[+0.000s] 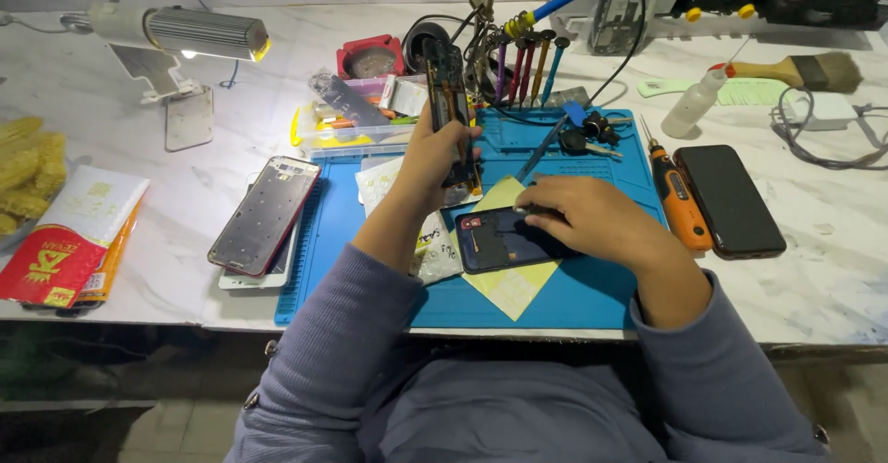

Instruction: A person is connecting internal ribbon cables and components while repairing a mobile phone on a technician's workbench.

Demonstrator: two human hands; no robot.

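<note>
Phone frame point(450, 102) is gripped upright in the left hand point(435, 153), probably for light, while the right hand point(592, 218) pins the dark phone point(495, 241) on the mat's point(592, 296) middle.

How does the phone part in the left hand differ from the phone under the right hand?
The phone frame is held upright in the left hand, internals exposed; the dark phone back lies flat on the blue mat under the right hand, its cover closed. Both are dark, phone-sized slabs.
</note>
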